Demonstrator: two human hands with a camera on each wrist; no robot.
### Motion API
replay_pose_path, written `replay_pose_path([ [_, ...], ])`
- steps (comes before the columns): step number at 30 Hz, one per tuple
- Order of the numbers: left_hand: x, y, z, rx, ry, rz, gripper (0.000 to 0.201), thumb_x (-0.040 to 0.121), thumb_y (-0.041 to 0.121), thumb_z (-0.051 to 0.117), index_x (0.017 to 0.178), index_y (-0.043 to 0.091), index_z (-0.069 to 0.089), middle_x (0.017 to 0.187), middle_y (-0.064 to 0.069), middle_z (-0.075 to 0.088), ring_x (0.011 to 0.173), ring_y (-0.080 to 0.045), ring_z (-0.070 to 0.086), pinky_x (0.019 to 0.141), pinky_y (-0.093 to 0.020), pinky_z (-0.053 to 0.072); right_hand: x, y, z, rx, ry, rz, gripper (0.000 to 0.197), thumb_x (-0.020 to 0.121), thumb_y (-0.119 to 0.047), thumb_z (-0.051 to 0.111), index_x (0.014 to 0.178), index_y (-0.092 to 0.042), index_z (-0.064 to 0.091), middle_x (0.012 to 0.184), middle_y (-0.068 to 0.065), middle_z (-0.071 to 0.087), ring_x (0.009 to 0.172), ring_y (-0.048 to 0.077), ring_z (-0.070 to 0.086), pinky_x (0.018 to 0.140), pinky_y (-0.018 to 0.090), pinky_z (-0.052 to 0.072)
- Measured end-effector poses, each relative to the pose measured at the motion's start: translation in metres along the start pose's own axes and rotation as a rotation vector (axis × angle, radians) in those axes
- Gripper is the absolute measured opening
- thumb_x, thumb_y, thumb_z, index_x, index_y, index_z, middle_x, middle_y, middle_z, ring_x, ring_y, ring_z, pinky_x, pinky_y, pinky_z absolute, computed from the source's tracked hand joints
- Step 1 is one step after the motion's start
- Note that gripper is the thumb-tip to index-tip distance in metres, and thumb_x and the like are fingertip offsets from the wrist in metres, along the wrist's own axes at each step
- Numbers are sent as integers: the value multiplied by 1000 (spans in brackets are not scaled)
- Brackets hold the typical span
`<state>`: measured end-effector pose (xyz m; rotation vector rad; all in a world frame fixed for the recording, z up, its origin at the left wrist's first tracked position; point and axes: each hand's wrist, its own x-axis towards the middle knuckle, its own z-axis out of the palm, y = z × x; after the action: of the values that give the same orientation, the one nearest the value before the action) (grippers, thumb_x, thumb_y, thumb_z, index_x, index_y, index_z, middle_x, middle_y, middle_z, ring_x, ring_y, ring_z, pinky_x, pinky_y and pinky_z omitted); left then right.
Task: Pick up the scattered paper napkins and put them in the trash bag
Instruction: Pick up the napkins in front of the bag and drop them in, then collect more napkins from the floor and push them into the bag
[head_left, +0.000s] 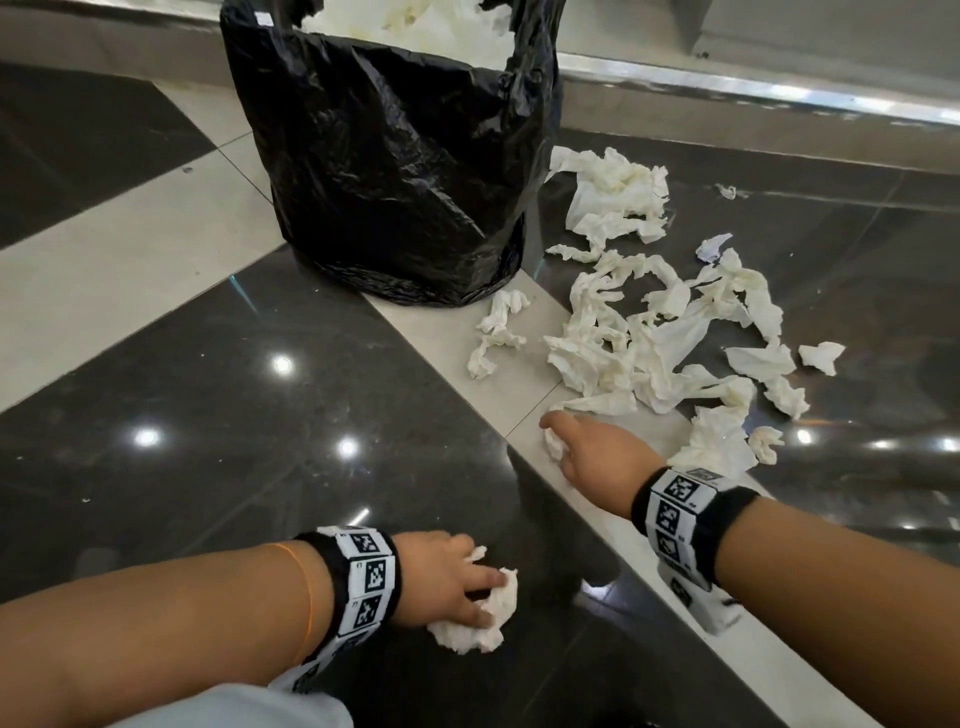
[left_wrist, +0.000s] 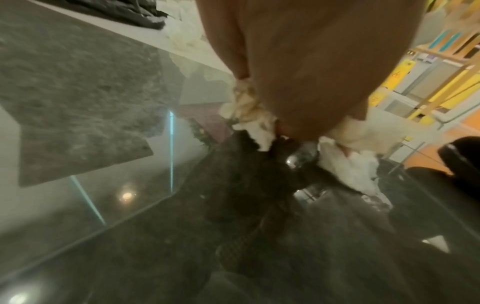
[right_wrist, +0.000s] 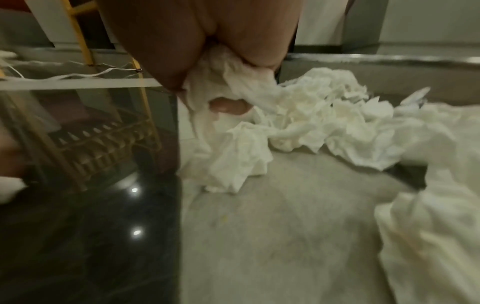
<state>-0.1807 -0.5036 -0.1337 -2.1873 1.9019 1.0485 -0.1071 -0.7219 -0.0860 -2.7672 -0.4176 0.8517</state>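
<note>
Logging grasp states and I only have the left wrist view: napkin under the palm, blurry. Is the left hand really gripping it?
Observer: Yes, the left hand grips a crumpled napkin on the dark tile.
Operator: And the right hand?
Observer: The right hand holds a napkin wad at the edge of the scattered pile.
Operator: Anything in the trash bag yet?
Observer: The black trash bag stands upright with white napkins showing at its mouth.

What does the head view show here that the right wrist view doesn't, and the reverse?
Only the head view shows the black trash bag, already holding napkins, and the left hand gripping a wad. Only the right wrist view shows a fingertip curled into the paper. Both show the right hand gripping a napkin beside the loose pile.
</note>
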Motion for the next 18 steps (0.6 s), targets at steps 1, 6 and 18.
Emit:
replay_pose_path([
  [1, 0, -2, -3, -4, -9, -3, 48, 88, 15, 57, 132, 26, 42, 143, -13, 35, 108, -42, 46, 82, -48, 48, 5, 2, -1, -21, 25, 28, 40, 94, -24, 43, 133, -22, 36, 125, 12, 55, 106, 31, 56, 87, 37, 44],
  [6, -22, -22, -13, -135, -11, -229, 30, 85, 29, 54, 110, 11, 57, 115, -12, 52, 98, -35, 54, 77, -43, 48, 19, 7, 10, -176, -70, 153, 30, 92, -22, 48, 121, -15, 44, 115, 14, 49, 100, 33, 56, 82, 39, 48],
  [18, -99, -101, -88, -112, 313, -584, 21, 84, 9, 54, 104, 9, 58, 118, -11, 55, 107, -32, 55, 88, -42, 49, 33, -46, -156, -420, -23, 41, 14, 76, -3, 51, 71, -16, 50, 77, 4, 56, 75, 27, 50, 62, 28, 37],
])
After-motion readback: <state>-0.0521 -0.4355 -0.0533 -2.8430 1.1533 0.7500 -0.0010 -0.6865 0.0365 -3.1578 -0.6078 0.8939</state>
